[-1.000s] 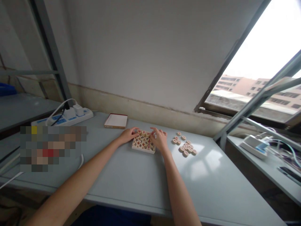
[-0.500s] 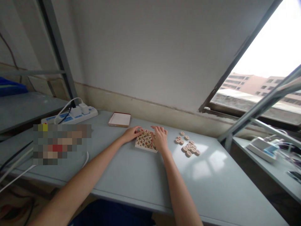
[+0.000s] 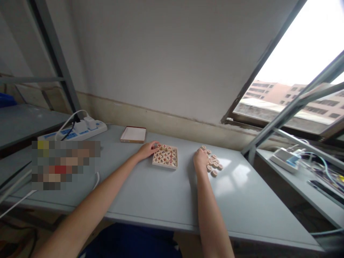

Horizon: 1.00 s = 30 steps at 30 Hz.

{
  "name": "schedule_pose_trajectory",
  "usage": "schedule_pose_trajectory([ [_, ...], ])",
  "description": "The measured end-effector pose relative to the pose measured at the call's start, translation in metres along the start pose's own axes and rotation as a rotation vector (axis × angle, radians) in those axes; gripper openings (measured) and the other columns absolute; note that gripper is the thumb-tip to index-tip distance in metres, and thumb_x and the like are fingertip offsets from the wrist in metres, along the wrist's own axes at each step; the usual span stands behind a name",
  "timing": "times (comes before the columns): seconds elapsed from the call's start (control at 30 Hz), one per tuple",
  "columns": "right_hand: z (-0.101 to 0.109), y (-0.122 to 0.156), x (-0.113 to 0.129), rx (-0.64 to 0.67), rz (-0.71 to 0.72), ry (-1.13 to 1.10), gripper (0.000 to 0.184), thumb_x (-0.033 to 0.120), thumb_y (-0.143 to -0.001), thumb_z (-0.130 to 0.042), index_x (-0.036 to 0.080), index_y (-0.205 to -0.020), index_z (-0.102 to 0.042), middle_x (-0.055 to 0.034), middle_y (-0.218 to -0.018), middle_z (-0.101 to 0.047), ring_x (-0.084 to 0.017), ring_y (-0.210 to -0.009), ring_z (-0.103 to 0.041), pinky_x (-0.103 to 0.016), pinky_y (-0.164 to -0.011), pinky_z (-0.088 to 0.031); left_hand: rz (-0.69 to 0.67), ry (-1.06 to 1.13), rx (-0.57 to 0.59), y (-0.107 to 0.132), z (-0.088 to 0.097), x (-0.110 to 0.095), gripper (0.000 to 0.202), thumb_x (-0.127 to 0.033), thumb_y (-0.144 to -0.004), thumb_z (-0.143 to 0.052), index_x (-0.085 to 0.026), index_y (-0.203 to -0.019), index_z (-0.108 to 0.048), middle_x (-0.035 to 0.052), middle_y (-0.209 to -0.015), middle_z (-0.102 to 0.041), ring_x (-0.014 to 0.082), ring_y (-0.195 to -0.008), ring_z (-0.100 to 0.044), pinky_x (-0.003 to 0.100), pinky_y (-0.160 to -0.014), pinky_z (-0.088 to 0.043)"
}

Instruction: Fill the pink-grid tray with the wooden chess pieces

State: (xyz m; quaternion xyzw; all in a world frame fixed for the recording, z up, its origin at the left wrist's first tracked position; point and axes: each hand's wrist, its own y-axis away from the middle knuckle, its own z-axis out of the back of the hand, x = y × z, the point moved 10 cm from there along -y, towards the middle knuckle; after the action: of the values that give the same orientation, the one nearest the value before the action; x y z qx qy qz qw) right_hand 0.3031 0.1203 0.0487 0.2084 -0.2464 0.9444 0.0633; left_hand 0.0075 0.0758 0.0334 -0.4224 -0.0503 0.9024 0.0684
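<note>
A small square tray [image 3: 165, 165] packed with round wooden chess pieces, marked in red and black, lies on the grey table [image 3: 150, 193]. My left hand [image 3: 146, 149] rests against the tray's left edge, fingers curled on its far corner. My right hand [image 3: 200, 158] lies to the right, on the near side of a loose cluster of pale round pieces [image 3: 214, 164], its fingers bent down over them. Whether it grips a piece is hidden.
A shallow box lid [image 3: 133, 134] with a red rim lies behind the tray. A white power strip [image 3: 73, 130] with plugs and cables sits far left. A metal frame post [image 3: 258, 141] and window stand at right, with devices and cables [image 3: 287, 157] on a neighbouring table.
My right hand has left the tray and moved right to the loose pieces. My left hand has stayed at the tray's left edge. The view has shifted slightly.
</note>
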Motion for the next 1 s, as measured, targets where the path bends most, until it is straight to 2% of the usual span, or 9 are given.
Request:
schedule_pose_trajectory([
  [0.07,-0.006,0.000,0.009,0.016,0.031,-0.045,0.024,0.013,-0.071,-0.038,0.014,-0.075,-0.062,-0.0150,-0.077,-0.054,-0.023,-0.072,-0.053,-0.035,-0.062,-0.037,-0.007,-0.006,-0.003,0.000,0.000,0.000,0.046,-0.045,-0.071,-0.048,-0.017,-0.108,-0.051,0.0027,-0.073,-0.064,0.0157,-0.068,-0.057,0.023,-0.059,-0.039],
  [0.17,-0.011,0.005,0.035,0.048,0.110,-0.114,0.021,0.019,-0.072,-0.043,0.015,-0.083,-0.061,-0.0105,-0.079,-0.056,-0.018,-0.068,-0.053,-0.029,-0.063,-0.039,-0.024,-0.012,-0.003,-0.002,0.000,0.000,0.046,-0.045,-0.071,-0.048,-0.017,-0.108,-0.052,0.0030,-0.074,-0.064,0.0163,-0.068,-0.058,0.023,-0.059,-0.039],
  [0.3,-0.007,0.025,0.084,0.130,0.337,-0.408,0.026,0.028,-0.076,-0.045,0.016,-0.097,-0.055,-0.0057,-0.087,-0.057,-0.013,-0.066,-0.052,-0.025,-0.064,-0.041,-0.038,-0.007,-0.017,-0.003,0.001,0.002,0.046,-0.046,-0.070,-0.049,-0.018,-0.106,-0.053,0.0034,-0.076,-0.065,0.0174,-0.070,-0.058,0.024,-0.059,-0.039],
  [0.37,-0.001,0.035,0.100,0.150,0.420,-0.539,0.028,0.030,-0.077,-0.046,0.017,-0.100,-0.054,-0.0048,-0.089,-0.057,-0.012,-0.066,-0.051,-0.024,-0.064,-0.041,-0.031,-0.011,-0.019,-0.004,0.001,0.004,0.046,-0.046,-0.070,-0.050,-0.018,-0.106,-0.053,0.0033,-0.076,-0.065,0.0174,-0.071,-0.058,0.023,-0.060,-0.039],
  [0.47,0.000,0.040,0.105,0.162,0.435,-0.571,0.027,0.029,-0.075,-0.049,0.018,-0.099,-0.055,-0.0041,-0.090,-0.057,-0.012,-0.068,-0.050,-0.025,-0.066,-0.040,-0.025,-0.022,-0.009,-0.005,-0.001,0.006,0.046,-0.046,-0.070,-0.050,-0.018,-0.106,-0.053,0.0030,-0.076,-0.065,0.0169,-0.071,-0.058,0.023,-0.060,-0.038],
  [0.63,-0.019,0.037,0.100,0.261,0.362,-0.635,0.030,0.030,-0.073,-0.050,0.018,-0.099,-0.055,-0.0039,-0.092,-0.058,-0.012,-0.066,-0.050,-0.025,-0.064,-0.042,-0.066,-0.023,-0.007,-0.005,-0.002,0.006,0.048,-0.047,-0.071,-0.047,-0.018,-0.109,-0.051,0.0035,-0.076,-0.065,0.0162,-0.068,-0.057,0.023,-0.059,-0.038],
  [0.83,-0.024,0.042,0.106,0.334,0.416,-0.625,0.031,0.028,-0.071,-0.052,0.019,-0.100,-0.057,-0.0038,-0.095,-0.057,-0.012,-0.068,-0.050,-0.023,-0.061,-0.042,-0.070,-0.015,0.005,-0.006,-0.004,0.008,0.049,-0.048,-0.071,-0.047,-0.017,-0.109,-0.051,0.0037,-0.076,-0.064,0.0159,-0.068,-0.057,0.022,-0.058,-0.037],
  [1.0,-0.016,0.043,0.106,0.270,0.462,-0.512,0.029,0.023,-0.071,-0.053,0.021,-0.100,-0.058,-0.0027,-0.089,-0.055,-0.013,-0.070,-0.048,-0.025,-0.068,-0.040,-0.084,-0.039,-0.008,-0.007,-0.004,0.006,0.048,-0.047,-0.072,-0.046,-0.017,-0.108,-0.051,0.0024,-0.071,-0.063,0.0150,-0.063,-0.056,0.022,-0.056,-0.037],
])
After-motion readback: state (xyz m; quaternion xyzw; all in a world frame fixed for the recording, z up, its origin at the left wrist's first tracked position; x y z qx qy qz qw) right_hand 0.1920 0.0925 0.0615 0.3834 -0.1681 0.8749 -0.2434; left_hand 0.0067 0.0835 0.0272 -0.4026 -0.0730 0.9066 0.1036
